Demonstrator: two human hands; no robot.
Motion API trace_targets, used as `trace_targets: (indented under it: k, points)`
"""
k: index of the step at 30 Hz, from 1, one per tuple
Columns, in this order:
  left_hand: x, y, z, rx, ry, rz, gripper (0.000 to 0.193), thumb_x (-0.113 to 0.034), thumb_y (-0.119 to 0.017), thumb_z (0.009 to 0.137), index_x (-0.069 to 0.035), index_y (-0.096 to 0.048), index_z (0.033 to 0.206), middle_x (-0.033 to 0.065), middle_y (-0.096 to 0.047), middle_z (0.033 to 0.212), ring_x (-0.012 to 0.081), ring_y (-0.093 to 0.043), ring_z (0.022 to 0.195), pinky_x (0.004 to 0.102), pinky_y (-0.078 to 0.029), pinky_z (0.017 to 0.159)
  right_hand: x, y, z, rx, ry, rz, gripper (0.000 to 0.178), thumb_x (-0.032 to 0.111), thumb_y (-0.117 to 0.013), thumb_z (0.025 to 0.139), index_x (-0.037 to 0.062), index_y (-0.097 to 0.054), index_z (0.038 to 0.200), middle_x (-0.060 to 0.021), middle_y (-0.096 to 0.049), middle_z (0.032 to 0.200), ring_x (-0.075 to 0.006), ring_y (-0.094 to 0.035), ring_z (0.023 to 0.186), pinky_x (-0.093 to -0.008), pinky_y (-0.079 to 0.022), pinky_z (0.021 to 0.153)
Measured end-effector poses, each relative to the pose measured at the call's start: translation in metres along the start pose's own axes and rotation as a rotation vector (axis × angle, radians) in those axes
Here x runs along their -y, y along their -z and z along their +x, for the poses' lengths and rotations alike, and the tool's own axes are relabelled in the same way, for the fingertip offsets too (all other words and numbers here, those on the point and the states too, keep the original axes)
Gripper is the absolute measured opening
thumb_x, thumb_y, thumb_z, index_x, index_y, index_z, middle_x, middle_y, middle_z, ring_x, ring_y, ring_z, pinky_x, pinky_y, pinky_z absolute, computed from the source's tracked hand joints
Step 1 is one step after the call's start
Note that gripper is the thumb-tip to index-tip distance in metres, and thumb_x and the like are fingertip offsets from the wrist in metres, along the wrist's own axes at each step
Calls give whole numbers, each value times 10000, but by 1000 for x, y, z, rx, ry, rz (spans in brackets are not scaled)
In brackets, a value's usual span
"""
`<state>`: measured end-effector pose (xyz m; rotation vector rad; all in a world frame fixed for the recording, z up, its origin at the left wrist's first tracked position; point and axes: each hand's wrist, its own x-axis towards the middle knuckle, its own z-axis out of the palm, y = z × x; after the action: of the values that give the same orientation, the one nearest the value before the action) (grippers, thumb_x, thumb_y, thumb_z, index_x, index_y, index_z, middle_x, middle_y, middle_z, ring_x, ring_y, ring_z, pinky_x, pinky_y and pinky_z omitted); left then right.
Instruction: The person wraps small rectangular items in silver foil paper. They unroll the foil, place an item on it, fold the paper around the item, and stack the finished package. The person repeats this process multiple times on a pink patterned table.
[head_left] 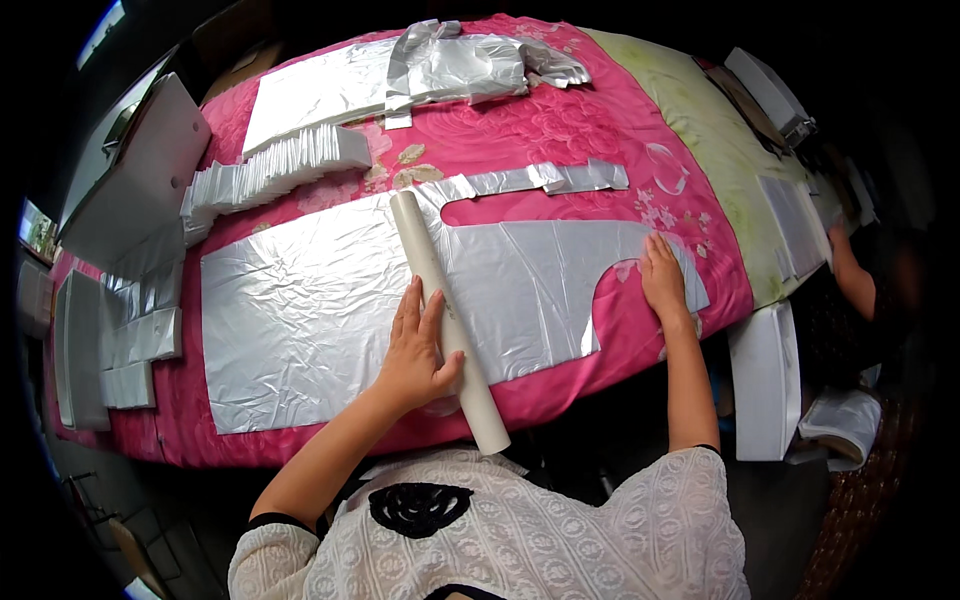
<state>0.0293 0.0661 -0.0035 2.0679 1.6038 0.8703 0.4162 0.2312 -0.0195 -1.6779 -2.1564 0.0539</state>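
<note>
A thin silvery plastic sheet, cut like an apron with curved cutouts (300, 310), lies spread and wrinkled over the pink cloth. Across its middle rests a long white tube or roll (474, 385), slanting from the far side to the near table edge. My left hand (412, 350) lies on the sheet against the tube, fingers spread, with thumb and index finger touching the tube's side. Flat at the sheet's right end, beside a rounded cutout, my right hand (662, 278) has its fingers stretched out. Nothing shows in its grip.
Folded silvery sheets (320, 95) are piled at the far side. A row of folded white packets (275, 170) stands behind a grey-white box (140, 180). More silvery packets (140, 335) lie left. A white box (765, 380) is right, near another person's arm (852, 275).
</note>
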Motion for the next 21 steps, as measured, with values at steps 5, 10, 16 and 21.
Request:
trace_targets:
  k: [5,10,16,21]
  points:
    - [-2,-2,1,4,-16,6,788,-313,-578,722,-11,-250,1371,297,-95,1434,444,-142,1323,481,-169,1070,-56,13,-16,-177,-176,-55,307,132,-501,843,2,-588,1107,-178,-584,1128,-295,-537,1083,-357,-420,924]
    - [-3,-1,3,10,-45,24,784,-316,-578,730,-14,-248,1373,282,-96,1439,437,-141,1324,482,-170,1069,-15,16,-11,-323,-142,-47,137,111,-582,794,40,-622,904,-125,-649,883,-262,-625,840,-366,-484,721]
    - [-8,2,-2,-31,-78,31,793,-318,-591,757,-3,-217,1381,264,-77,1450,429,-112,1335,482,-154,1077,111,29,-6,-286,-142,69,189,140,-568,816,24,-591,963,-139,-625,950,-284,-595,911,-372,-465,775]
    - [-5,-7,-4,-10,-10,29,859,-317,-599,770,28,-128,1399,277,-54,1451,433,-83,1343,471,-134,1087,4,-21,-8,-235,-267,-181,366,179,-510,850,-20,-554,1154,-194,-518,1234,-333,-452,1178,-362,-354,998]
